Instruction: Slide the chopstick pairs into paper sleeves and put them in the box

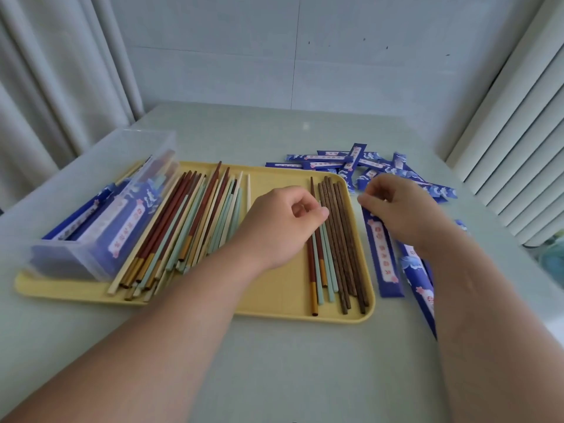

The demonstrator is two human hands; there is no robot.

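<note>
A yellow tray (274,294) holds a big loose heap of chopsticks (183,221) on its left and a smaller row of brown, red and mint chopsticks (338,245) on its right. My left hand (274,224) lies over that row, with curled fingers and thumb pinching the red and mint chopsticks near their upper part. A blue paper sleeve (383,254) lies on the table just right of the tray. My right hand (399,209) pinches its far end. The clear plastic box (91,239) stands on the tray's left end with several sleeved pairs inside.
A scattered pile of blue sleeves (335,161) lies behind and to the right of the tray. Another sleeve (418,279) lies partly under my right forearm. A wall and curtains border the pale table (305,361) at the back and sides.
</note>
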